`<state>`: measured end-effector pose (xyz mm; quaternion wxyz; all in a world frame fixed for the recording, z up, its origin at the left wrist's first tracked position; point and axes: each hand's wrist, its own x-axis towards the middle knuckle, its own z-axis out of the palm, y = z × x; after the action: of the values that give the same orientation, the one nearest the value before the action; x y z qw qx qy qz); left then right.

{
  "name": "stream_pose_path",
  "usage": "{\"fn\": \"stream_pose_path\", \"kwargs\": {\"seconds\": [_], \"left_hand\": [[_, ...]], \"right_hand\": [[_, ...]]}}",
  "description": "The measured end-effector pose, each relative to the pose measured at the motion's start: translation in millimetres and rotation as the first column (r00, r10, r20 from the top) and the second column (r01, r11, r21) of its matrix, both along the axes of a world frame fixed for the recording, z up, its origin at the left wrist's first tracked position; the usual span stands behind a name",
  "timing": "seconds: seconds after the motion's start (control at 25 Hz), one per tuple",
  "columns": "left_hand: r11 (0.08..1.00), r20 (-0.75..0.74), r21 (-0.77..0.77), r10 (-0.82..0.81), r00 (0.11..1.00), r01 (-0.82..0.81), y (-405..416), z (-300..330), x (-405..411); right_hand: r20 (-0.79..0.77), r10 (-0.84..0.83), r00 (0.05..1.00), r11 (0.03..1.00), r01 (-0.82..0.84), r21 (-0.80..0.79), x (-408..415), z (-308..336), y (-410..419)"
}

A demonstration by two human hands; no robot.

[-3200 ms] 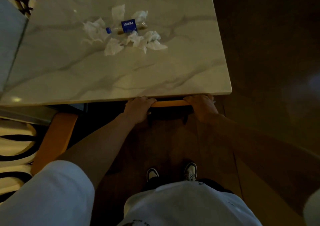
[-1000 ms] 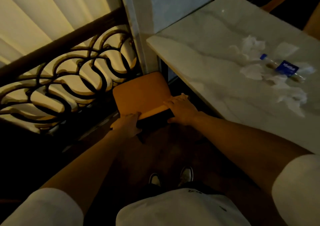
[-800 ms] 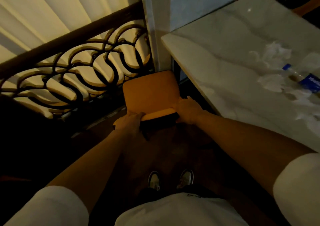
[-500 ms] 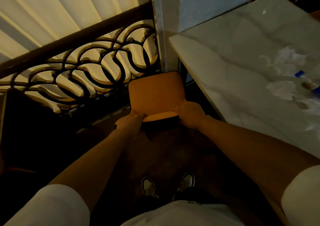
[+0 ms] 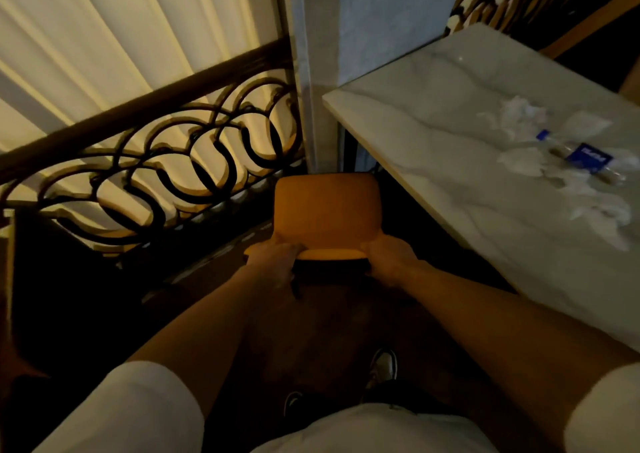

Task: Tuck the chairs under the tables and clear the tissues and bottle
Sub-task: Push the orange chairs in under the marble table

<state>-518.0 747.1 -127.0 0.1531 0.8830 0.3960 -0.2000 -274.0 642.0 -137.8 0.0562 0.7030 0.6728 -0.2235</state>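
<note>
both hands, left hand point(image 5: 273, 256) and right hand point(image 5: 389, 256), grip the near corners of a smooth orange chair point(image 5: 327, 210). right of them, on the marble counter point(image 5: 433, 147), crumpled white tissues point(image 5: 523, 116) surround a clear, blue-labelled bottle point(image 5: 585, 158) lying on its side.

- A dark scrollwork railing point(image 5: 156, 161) runs to the left of my hands, beyond them.
- Pale pleated curtains point(image 5: 114, 33) hang behind it.
- A grey pillar point(image 5: 381, 22) stands ahead of my hands.
- Dark floor point(image 5: 332, 334) lies beneath my arms.
</note>
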Motion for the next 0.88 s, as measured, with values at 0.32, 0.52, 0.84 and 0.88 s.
{"fn": "stream_pose_path", "kwargs": {"seconds": [0.32, 0.52, 0.84, 0.88], "left_hand": [[0.960, -0.086, 0.001, -0.277, 0.957, 0.279, -7, -3, -16], [0.941, -0.123, -0.026, -0.338, 0.933, 0.338, 1, -5, -1], [0.917, -0.133, -0.007, -0.397, 0.908, 0.399, 34, -7, 3], [0.911, -0.121, -0.023, -0.411, 0.904, 0.411, 40, -7, 3]], "right_hand": [[0.044, -0.241, 0.969, 0.969, 0.243, -0.035, -51, 1, -66], [0.067, -0.294, 0.953, 0.954, 0.297, -0.030, -51, -2, -73], [0.056, -0.309, 0.950, 0.950, 0.311, -0.034, -56, 4, -55], [0.052, -0.327, 0.944, 0.944, 0.328, -0.032, -58, 5, -53]]}}
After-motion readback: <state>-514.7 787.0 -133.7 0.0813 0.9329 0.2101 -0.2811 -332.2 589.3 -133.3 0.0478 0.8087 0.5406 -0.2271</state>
